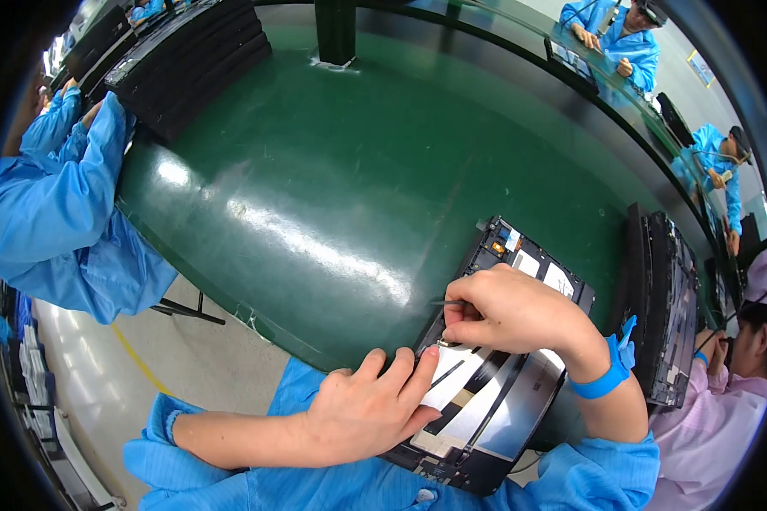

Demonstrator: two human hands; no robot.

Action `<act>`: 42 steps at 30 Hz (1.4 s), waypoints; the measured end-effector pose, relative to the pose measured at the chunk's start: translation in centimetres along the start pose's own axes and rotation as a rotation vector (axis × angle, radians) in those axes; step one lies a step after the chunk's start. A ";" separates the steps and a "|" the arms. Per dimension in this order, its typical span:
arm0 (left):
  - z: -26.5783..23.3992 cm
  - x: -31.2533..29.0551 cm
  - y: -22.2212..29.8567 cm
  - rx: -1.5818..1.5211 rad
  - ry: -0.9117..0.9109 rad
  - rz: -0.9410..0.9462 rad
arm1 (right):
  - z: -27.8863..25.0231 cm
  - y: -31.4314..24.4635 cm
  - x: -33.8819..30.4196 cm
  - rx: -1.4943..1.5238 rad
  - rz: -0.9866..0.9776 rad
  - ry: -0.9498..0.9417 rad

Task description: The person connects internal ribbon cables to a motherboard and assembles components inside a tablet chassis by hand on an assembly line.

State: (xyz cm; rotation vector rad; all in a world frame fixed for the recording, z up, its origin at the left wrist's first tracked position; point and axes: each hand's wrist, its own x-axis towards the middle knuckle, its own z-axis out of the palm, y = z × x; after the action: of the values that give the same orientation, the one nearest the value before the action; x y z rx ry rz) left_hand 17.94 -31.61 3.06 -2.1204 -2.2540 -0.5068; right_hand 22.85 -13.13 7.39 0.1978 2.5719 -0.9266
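An opened tablet-like device point(520, 409) lies slanted at the table's near edge, its inside facing up with silver panels, dark strips and small parts along the far end. My right hand point(520, 311) is over its middle, finger and thumb pinched on a thin dark stick-like tool point(437, 302) whose end pokes out to the left. Most of that tool is hidden by the fingers. Resting on the device's left edge, my left hand point(362, 409) has its fingers spread, the forefinger tip close to a small part near the right fingertips. A blue band point(607, 370) circles my right wrist.
The green table point(341, 187) stretches ahead. To the right stands a stack of similar dark devices point(665, 307); another tall black stack point(192, 64) is at the far left. A dark post point(336, 34) rises at the back. People sit close by at left and right.
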 end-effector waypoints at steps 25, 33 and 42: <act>0.0 0.7 -1.0 -0.074 -0.053 0.057 | 1.8 0.4 -0.6 -0.224 -0.002 0.269; 0.4 0.4 -1.5 -0.116 -0.041 0.085 | -1.6 2.3 -0.6 -0.115 0.070 0.320; -0.6 2.0 -2.3 -0.100 -0.106 0.155 | -2.3 3.2 0.3 -0.129 0.100 0.315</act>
State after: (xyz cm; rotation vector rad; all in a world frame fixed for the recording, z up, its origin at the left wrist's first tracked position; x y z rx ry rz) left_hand 15.44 -29.88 3.58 -2.4011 -2.1340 -0.5239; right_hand 22.70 -9.25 7.02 0.4645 2.8656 -0.7391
